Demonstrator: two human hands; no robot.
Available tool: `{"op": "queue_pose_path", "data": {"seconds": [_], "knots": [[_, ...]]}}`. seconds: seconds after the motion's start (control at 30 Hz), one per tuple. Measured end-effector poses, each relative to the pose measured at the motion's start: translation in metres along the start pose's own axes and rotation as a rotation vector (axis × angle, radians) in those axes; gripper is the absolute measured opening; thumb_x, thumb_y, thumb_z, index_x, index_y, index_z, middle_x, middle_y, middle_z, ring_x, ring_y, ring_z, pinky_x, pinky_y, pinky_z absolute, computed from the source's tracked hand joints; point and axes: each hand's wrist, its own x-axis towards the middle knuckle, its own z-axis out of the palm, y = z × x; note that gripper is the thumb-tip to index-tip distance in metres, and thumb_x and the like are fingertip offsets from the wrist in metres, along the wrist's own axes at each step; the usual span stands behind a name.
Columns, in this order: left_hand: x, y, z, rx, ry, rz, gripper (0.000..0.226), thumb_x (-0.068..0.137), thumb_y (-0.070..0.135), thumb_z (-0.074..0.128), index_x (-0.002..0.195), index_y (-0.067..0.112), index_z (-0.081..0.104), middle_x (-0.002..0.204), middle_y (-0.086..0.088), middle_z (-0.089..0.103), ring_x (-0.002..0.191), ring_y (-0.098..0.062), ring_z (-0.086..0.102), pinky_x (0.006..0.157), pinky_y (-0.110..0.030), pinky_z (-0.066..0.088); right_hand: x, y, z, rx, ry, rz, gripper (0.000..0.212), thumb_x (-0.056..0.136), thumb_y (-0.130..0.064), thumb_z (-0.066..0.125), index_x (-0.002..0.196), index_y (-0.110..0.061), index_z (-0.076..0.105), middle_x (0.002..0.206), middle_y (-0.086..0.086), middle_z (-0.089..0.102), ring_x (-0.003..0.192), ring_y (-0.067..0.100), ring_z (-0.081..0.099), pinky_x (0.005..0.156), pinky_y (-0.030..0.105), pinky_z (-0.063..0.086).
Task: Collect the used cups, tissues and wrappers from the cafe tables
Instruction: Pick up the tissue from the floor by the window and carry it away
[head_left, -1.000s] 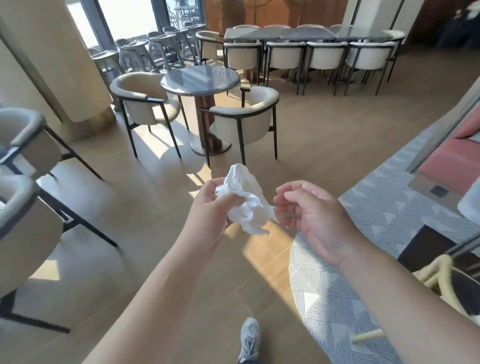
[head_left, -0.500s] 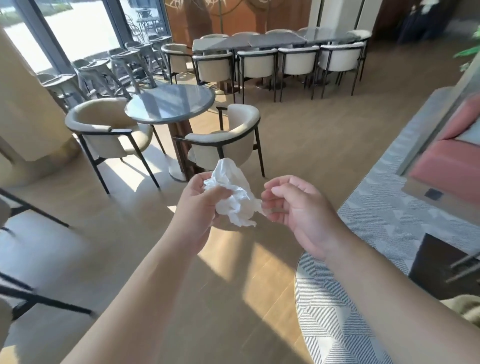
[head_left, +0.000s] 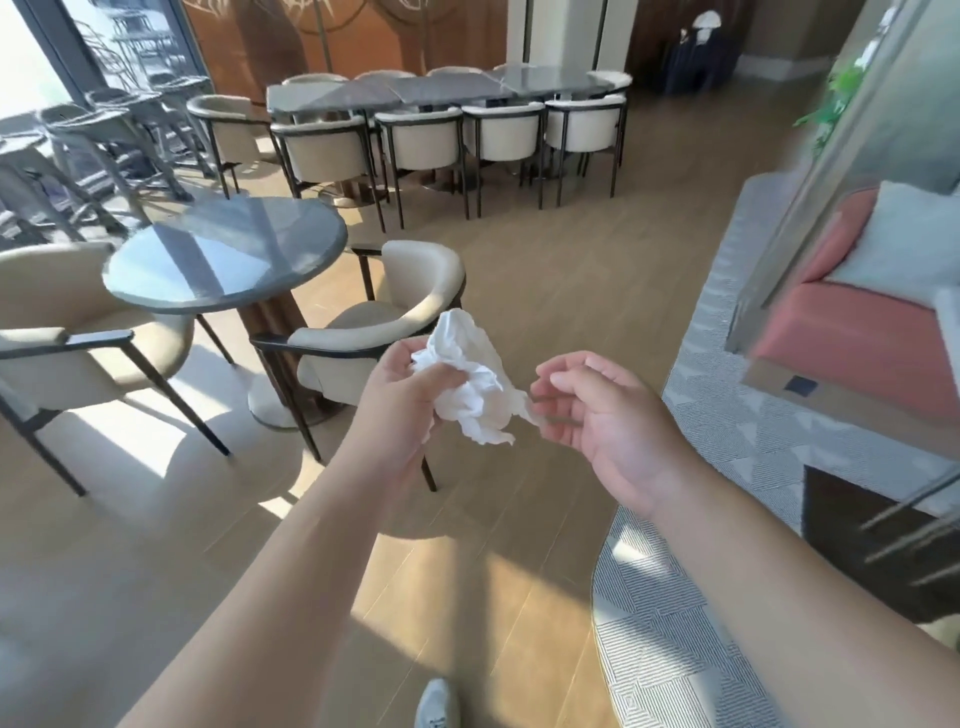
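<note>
- White crumpled tissue (head_left: 470, 382) is pinched in the left hand (head_left: 402, 402).
- Its trailing corner is touched by the right hand (head_left: 605, 421), fingers loosely curled.
- A round table (head_left: 223, 254) is seen behind.

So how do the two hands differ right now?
The left hand grips a crumpled white tissue, with fingers curled round it; the right hand has its fingers loosely curled, and whether it pinches the tissue's tip is unclear. The left shows its back, the right its palm side. Both are bare and raised over the wooden floor.
</note>
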Motion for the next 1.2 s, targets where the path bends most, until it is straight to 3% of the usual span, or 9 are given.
{"op": "queue_pose_path", "data": {"seconds": [0.2,0.43,0.57,0.67,0.77,1.07,1.2], "knots": [[0.121,0.040,-0.027,0.017,-0.154,-0.002,0.047,0.079,0.010,0.070,0.125,0.012,0.059,0.092,-0.005,0.078,0.080,-0.022,0.076,0.064,-0.028,0.058,0.092,-0.022,0.033,-0.017,0.069,-0.065,0.017,0.076,-0.023,0.060,0.090,-0.017,0.069,0.083,0.000,0.070,0.078,0.015,0.065,0.066,0.028,0.053],[0.226,0.046,-0.002,0.096,-0.302,-0.043,0.035,0.086,0.008,0.066,0.121,0.013,0.061,0.095,-0.006,0.077,0.083,-0.025,0.076,0.065,-0.032,0.058,0.167,-0.026,0.011,-0.007,0.240,-0.092,0.014,0.091,-0.011,0.055,0.090,-0.015,0.068,0.083,0.002,0.070,0.079,0.018,0.063,0.066,0.030,0.052],[0.294,0.046,0.027,0.116,-0.344,-0.047,0.035,0.086,0.008,0.068,0.119,0.014,0.060,0.095,-0.004,0.078,0.086,-0.025,0.077,0.067,-0.029,0.058,0.220,-0.030,-0.019,0.040,0.290,-0.098,0.015,0.080,-0.018,0.058,0.090,-0.015,0.069,0.083,0.002,0.070,0.075,0.015,0.064,0.065,0.029,0.053],[0.347,0.038,0.053,0.131,-0.373,-0.049,0.038,0.077,0.011,0.069,0.114,0.016,0.062,0.088,0.001,0.078,0.078,-0.020,0.076,0.061,-0.026,0.057,0.274,-0.032,-0.046,0.096,0.338,-0.109,0.014,0.090,-0.009,0.054,0.089,-0.013,0.068,0.081,0.003,0.070,0.072,0.016,0.065,0.063,0.029,0.052],[0.408,0.027,0.081,0.155,-0.376,-0.062,0.038,0.076,0.013,0.069,0.112,0.017,0.061,0.084,0.004,0.077,0.074,-0.019,0.076,0.058,-0.026,0.057,0.337,-0.037,-0.075,0.133,0.343,-0.106,0.013,0.085,-0.013,0.056,0.089,-0.014,0.068,0.081,0.004,0.070,0.072,0.017,0.065,0.062,0.028,0.052],[0.591,0.026,0.189,0.206,-0.348,-0.133,0.044,0.076,0.012,0.068,0.120,0.012,0.060,0.093,-0.003,0.076,0.078,-0.021,0.074,0.067,-0.031,0.056,0.509,-0.086,-0.177,0.113,0.348,-0.066,0.022,0.095,-0.007,0.051,0.086,-0.016,0.069,0.084,0.004,0.069,0.074,0.016,0.066,0.063,0.027,0.052],[0.652,0.032,0.226,0.187,-0.388,-0.118,0.043,0.072,0.013,0.066,0.114,0.013,0.061,0.084,0.002,0.075,0.070,-0.017,0.072,0.059,-0.024,0.055,0.565,-0.111,-0.208,0.108,0.376,-0.088,0.021,0.095,-0.006,0.051,0.087,-0.015,0.068,0.083,0.003,0.069,0.074,0.016,0.065,0.064,0.028,0.052]]}}
